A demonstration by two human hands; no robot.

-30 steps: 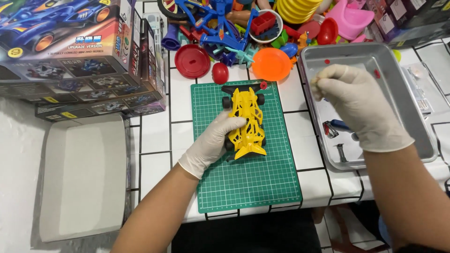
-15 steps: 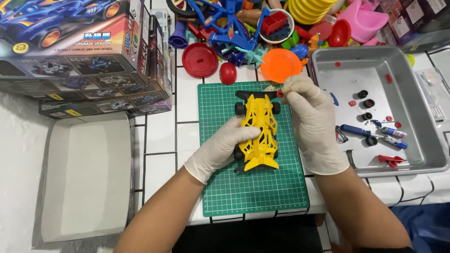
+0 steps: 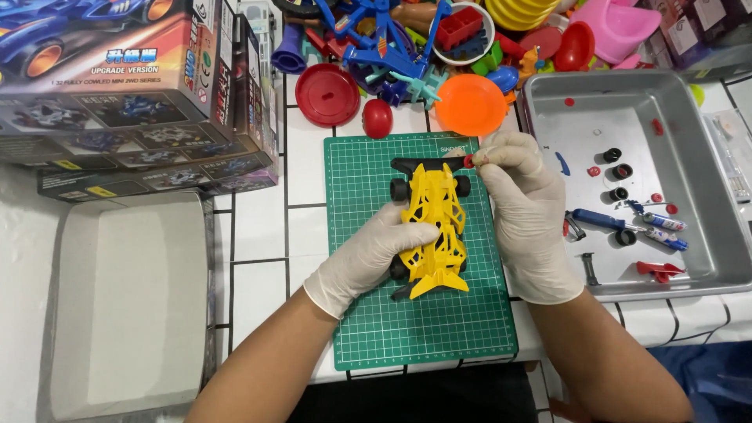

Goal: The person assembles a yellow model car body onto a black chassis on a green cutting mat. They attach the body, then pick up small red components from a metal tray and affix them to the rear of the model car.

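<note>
Mid-frame on the green cutting mat point(image 3: 376, 329), left hand point(image 3: 368, 254) grips the yellow model car point(image 3: 433, 227) by its side; right hand point(image 3: 521, 207) pinches a tiny red roller point(image 3: 468, 161) just off the car's front corner.

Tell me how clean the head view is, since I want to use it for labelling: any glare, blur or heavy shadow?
Head view: even, bright light, sharp across the green cutting mat and yellow toy car; mild sheen on the metal tray; soft shadows only under the left hand and right hand; no motion blur visible.
</note>
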